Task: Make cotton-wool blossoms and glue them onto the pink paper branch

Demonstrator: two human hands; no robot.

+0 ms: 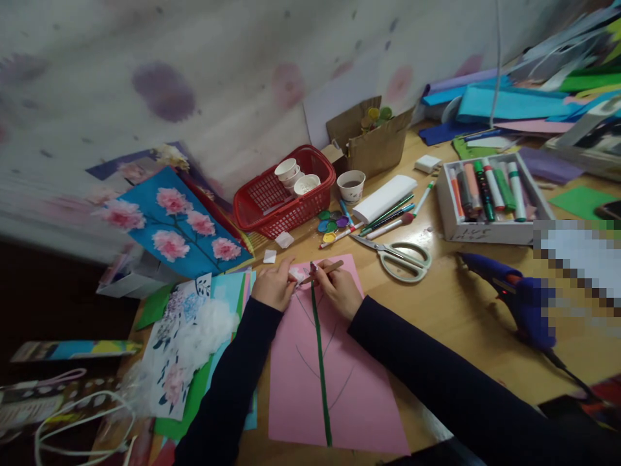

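Observation:
A pink sheet (295, 414) with a thick green stem line and thin pencilled branches lies before me. At its top edge my left hand (272, 286) rests with fingertips closed on a small whitish piece (297, 274), partly hidden. My right hand (339, 292) grips a slim brown tool (334, 266) whose tip reaches to that piece; its exact kind is unclear. Two small white paper squares (270, 257) lie just beyond the left hand. Beyond the right hand are grey-handled scissors (402, 260).
A red basket (291, 217) of paper cups, a cup of dark liquid (350, 188) and a cardboard box (378, 145) stand behind. Rightward are a white marker box (490, 233) and a blue glue gun (521, 294). A blue flower picture (194, 239) leans left, above white fluff (208, 333).

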